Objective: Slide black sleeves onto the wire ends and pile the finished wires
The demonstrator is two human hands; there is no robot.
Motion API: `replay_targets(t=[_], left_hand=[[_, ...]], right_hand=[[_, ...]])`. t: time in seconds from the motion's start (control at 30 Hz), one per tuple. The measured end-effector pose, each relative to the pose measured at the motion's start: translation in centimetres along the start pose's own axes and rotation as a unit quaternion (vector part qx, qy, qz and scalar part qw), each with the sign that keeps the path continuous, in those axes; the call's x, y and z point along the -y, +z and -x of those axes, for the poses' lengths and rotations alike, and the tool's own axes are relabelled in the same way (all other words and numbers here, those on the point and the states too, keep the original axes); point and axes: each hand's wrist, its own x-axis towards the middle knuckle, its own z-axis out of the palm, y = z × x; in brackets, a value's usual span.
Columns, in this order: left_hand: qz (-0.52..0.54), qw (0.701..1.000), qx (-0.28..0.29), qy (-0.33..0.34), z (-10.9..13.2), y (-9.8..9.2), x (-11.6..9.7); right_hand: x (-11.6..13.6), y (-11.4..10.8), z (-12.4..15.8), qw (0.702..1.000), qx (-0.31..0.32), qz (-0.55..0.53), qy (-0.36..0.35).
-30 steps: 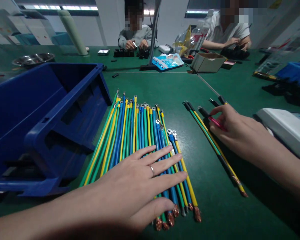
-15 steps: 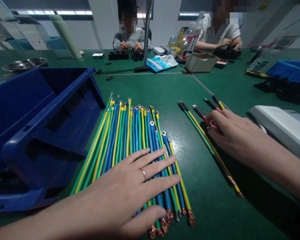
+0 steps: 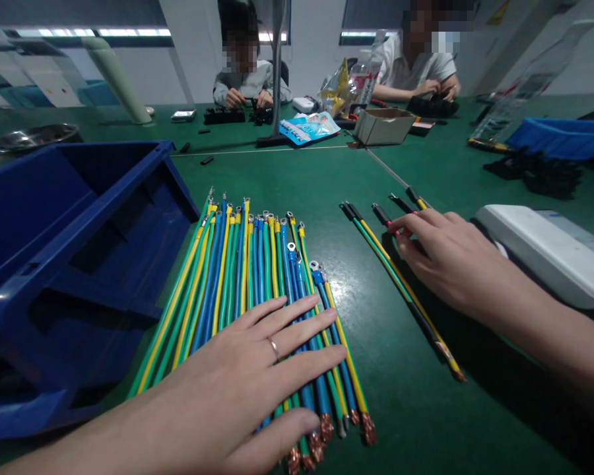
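My left hand [image 3: 272,356] lies flat, fingers spread, across a row of cables [image 3: 237,270] in blue, green and yellow. Metal ring lugs cap their far ends, and frayed copper strands show at several near ends. A ring is on one finger. To the right, my right hand [image 3: 440,257] has its fingers bent and closed around a red cable [image 3: 393,227] with a black sleeve and a ring lug; most of that cable is hidden under the hand. Beside it lie green-and-yellow cables [image 3: 400,277] with black sleeves at their far ends.
A dark blue bin [image 3: 79,264] stands at the left. A white device [image 3: 549,251] sits beyond my right forearm. Farther back are a cardboard box [image 3: 383,125], a blue packet [image 3: 309,128], a metal stand [image 3: 276,79] and a blue tray [image 3: 559,138]. Two people sit across the table, hands busy.
The whole view has shifted slightly, so things appear a little farther left. Both hands keep nearly the same places on the cables.
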Motion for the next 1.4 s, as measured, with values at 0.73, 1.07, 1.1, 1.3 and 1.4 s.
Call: replay_targets(t=[0.73, 1.07, 1.1, 1.3, 1.4], left_hand=[[-0.084, 0.996, 0.014, 0.032, 0.3, 0.4, 0.4], [-0.065, 0.997, 0.0, 0.029, 0.3, 0.5, 0.5], [-0.066, 0.997, 0.001, 0.03, 0.3, 0.5, 0.5], [-0.058, 0.998, 0.006, 0.034, 0.4, 0.5, 0.6], [-0.052, 0.998, 0.002, 0.032, 0.5, 0.4, 0.5]], right_hand=[[-1.7, 1.2, -1.0, 0.987, -0.072, 0.003, 0.144], [0.9, 1.0, -0.7, 0.983, 0.007, -0.1, 0.152], [1.2, 1.0, -0.6, 0.984, 0.012, -0.095, 0.153], [1.4, 1.2, -0.3, 0.987, -0.005, -0.07, 0.144], [0.8, 1.2, -0.4, 0.984, -0.006, -0.06, 0.165]])
